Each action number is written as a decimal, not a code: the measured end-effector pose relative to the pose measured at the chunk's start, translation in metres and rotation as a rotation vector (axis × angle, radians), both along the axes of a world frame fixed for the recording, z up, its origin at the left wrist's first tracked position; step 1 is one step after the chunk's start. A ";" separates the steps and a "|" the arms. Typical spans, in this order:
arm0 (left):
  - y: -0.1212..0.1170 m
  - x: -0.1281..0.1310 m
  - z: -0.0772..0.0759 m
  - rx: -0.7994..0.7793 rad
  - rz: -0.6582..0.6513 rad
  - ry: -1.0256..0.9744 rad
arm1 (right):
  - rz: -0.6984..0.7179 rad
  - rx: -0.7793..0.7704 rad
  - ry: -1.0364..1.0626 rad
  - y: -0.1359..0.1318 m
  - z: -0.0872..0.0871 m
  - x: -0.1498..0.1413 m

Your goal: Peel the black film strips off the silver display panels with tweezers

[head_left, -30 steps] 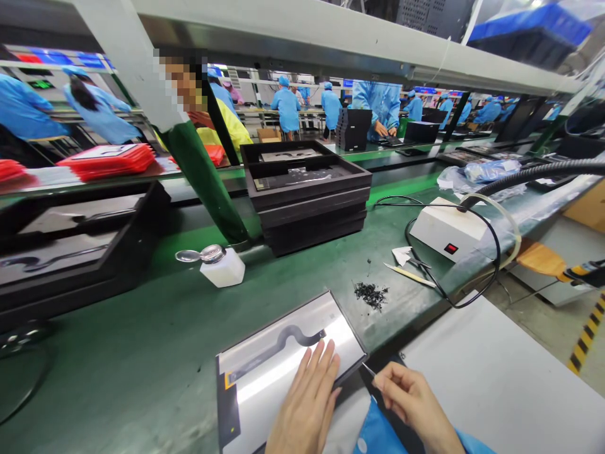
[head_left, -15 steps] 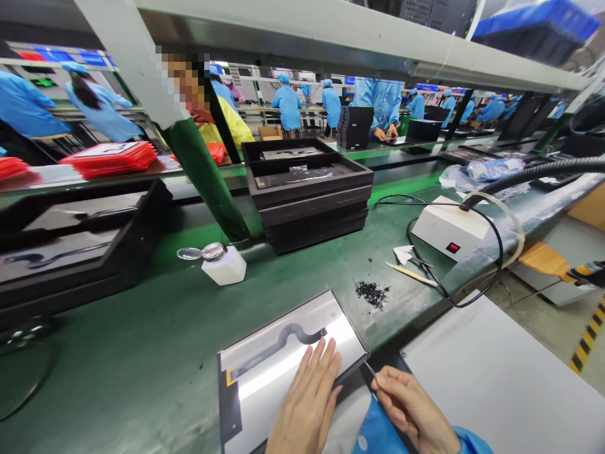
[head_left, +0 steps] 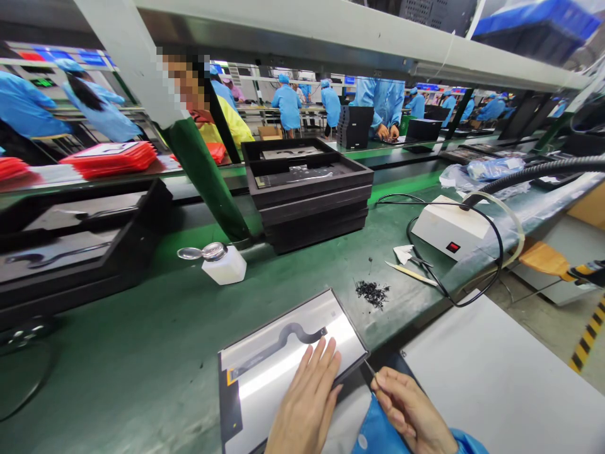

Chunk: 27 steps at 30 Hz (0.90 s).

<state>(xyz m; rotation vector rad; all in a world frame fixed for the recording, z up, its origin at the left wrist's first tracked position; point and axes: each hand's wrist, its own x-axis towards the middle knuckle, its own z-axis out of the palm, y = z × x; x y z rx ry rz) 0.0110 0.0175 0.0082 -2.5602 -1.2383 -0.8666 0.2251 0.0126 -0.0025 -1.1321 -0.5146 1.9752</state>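
A display panel (head_left: 265, 403) with a silvery back, dark edges and a wavy black flex cable (head_left: 283, 343) lies at an angle near the bench's front edge. My left hand (head_left: 307, 394) rests flat on its back, fingers stretched out, below the cable's end. My right hand (head_left: 406, 400) is closed on a thin pointed metal tool (head_left: 370, 366), whose tip is at the panel's right corner. Most of the tool is hidden in my fingers, so its exact kind does not show. Beyond the panel sits a small pile of black scraps (head_left: 372, 294).
A white pump bottle (head_left: 225, 266) with its lid raised stands behind the panel. Black trays (head_left: 312, 214) are stacked farther back, with more trays (head_left: 137, 252) at left. A white box (head_left: 449, 227) with a hose and cables, and a yellow-handled blade (head_left: 411, 273), lie right.
My hands, the panel and the tool show almost no movement. In the background, a co-worker's hands across the line have shifted slightly.
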 end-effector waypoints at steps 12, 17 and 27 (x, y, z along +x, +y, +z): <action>-0.001 0.000 0.002 -0.007 0.004 -0.006 | -0.030 0.027 -0.050 0.003 0.012 0.003; 0.001 0.000 0.002 -0.005 -0.003 -0.019 | -0.067 0.346 -0.513 -0.004 0.007 0.008; -0.001 0.000 0.003 0.008 -0.003 0.002 | -0.020 0.953 -1.200 -0.015 0.010 0.006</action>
